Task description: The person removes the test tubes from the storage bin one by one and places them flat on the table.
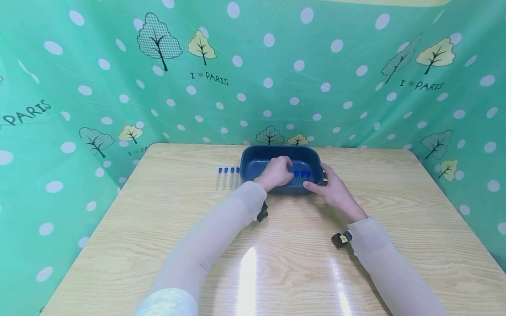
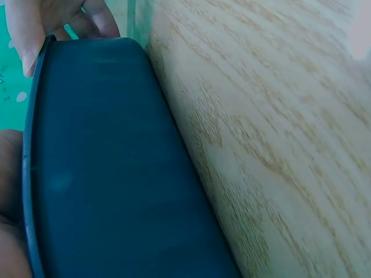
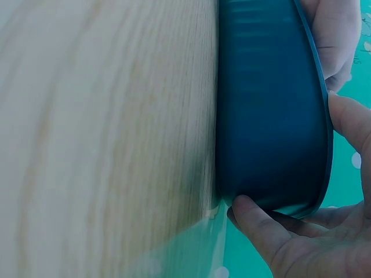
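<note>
The left hand (image 1: 278, 171) is hovering over the dark blue basin (image 1: 284, 189) with fingers bent inward; whether it is pinching anything, the views are not showing. The right hand (image 1: 334, 188) is gripping the basin's right end, thumb at the rim and fingers spreading around the outer wall. Inside, near that hand, three blue-capped clear tubes (image 1: 302, 177) are resting. Four matching tubes (image 1: 225, 179) are lying side by side on the wooden table (image 1: 158, 197), just left of the basin. Seemingly, the transfer is standing about midway, direction uncertain.
</note>
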Demonstrator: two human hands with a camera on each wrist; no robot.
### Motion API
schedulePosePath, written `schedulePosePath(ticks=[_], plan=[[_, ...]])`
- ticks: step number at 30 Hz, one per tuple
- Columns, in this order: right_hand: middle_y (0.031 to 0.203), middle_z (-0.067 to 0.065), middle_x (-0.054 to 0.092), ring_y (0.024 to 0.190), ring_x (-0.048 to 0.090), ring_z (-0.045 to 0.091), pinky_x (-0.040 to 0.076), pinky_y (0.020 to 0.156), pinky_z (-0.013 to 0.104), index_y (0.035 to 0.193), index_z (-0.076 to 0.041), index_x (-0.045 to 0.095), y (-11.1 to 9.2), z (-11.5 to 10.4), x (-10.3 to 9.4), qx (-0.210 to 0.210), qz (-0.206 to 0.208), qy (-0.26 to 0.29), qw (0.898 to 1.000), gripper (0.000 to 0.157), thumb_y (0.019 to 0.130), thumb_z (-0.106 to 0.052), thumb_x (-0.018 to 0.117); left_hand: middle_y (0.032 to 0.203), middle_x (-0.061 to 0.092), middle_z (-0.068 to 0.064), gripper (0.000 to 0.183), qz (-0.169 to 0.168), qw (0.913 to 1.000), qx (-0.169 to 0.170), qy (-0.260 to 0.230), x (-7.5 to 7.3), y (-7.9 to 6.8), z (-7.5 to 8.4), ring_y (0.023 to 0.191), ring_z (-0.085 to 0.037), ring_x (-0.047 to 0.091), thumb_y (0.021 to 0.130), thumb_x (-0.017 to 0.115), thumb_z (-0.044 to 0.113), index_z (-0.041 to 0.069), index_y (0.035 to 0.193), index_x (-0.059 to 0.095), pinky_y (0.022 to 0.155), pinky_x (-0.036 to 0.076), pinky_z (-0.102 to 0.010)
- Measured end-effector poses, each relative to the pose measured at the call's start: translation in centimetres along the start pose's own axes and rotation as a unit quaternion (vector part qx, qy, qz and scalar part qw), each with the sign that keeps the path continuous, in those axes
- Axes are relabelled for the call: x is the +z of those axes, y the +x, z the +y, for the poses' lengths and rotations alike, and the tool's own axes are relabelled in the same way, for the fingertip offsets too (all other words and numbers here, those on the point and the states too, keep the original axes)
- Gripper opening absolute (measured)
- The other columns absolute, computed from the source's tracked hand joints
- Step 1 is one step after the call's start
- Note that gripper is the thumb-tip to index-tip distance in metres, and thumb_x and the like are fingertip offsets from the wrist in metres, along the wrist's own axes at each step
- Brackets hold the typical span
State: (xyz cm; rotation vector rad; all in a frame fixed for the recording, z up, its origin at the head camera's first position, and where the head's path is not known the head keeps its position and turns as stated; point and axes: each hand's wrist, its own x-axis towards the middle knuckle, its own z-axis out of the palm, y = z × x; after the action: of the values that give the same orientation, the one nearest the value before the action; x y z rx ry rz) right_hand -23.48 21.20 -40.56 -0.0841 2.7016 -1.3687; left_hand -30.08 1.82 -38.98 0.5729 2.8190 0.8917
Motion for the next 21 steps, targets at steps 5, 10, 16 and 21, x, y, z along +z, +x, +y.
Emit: schedulePosePath(ticks=[5,10,16,21], plan=[[0.150,0.025,0.026,0.127,0.042,0.045,0.043,0.096,0.052,0.154,-0.011,0.007,-0.1,0.0,0.0,-0.001,0.000,0.002,1.000,0.094,0.088,-0.047,0.064,0.117,0.063,-0.008,0.033,-0.011,0.9999,-0.011,0.002,0.1,0.2,0.3,0.087,-0.017,0.057,0.088,0.066,0.017,0.006,0.119,0.060,0.081,0.051,-0.034],[0.150,0.025,0.026,0.127,0.042,0.045,0.043,0.096,0.052,0.154,-0.010,0.008,-0.1,-0.1,0.0,-0.002,0.004,0.001,1.000,0.094,0.088,-0.045,0.065,0.119,0.061,-0.008,0.034,-0.019,0.9997,-0.018,0.005,0.1,0.4,0.5,0.087,-0.017,0.057,0.088,0.066,0.017,0.008,0.120,0.059,0.082,0.050,-0.033],[0.151,0.024,0.026,0.127,0.042,0.045,0.043,0.096,0.052,0.154,-0.011,0.007,0.1,0.0,0.1,0.002,0.003,-0.001,1.000,0.096,0.087,-0.048,0.065,0.126,0.059,-0.007,0.040,-0.031,0.9991,-0.026,0.015,0.4,0.8,0.6,0.106,-0.020,0.057,0.088,0.066,0.018,0.008,0.125,0.057,0.091,0.048,-0.037],[0.151,0.025,0.026,0.127,0.042,0.045,0.044,0.096,0.051,0.154,-0.011,0.008,0.1,0.0,0.1,0.001,0.001,0.005,1.000,0.093,0.088,-0.045,0.065,0.129,0.057,-0.008,0.042,-0.043,0.9986,-0.024,0.019,0.9,1.1,0.6,0.118,-0.024,0.053,0.089,0.067,0.019,0.007,0.128,0.056,0.096,0.045,-0.039]])
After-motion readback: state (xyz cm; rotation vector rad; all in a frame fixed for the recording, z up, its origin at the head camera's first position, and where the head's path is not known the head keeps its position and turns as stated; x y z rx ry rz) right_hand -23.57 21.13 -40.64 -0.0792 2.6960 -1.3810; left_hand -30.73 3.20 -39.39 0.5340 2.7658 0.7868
